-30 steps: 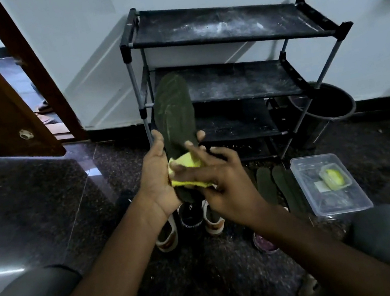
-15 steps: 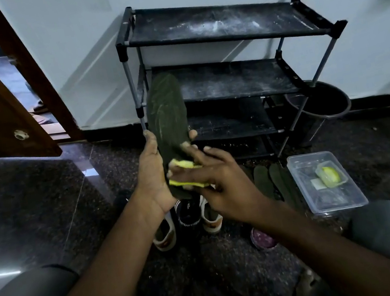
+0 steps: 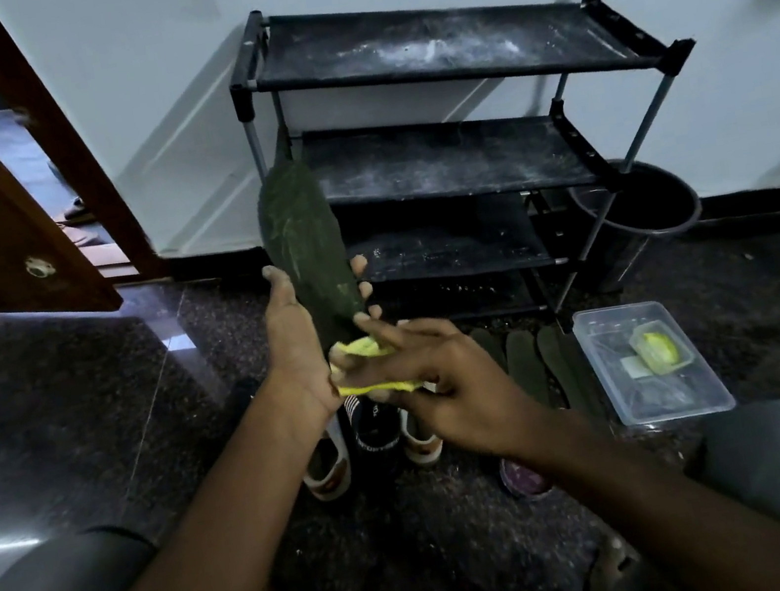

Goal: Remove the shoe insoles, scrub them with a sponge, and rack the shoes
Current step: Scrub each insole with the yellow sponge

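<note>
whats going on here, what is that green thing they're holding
A person sits by a black shoe rack, cleaning shoe insoles. The left hand holds a dark green insole upright, and the right hand presses a yellow sponge against its lower end. Shoes stand on the floor under the hands, more insoles lie beside a clear container, and no shoes are on the rack's visible shelves.
</note>
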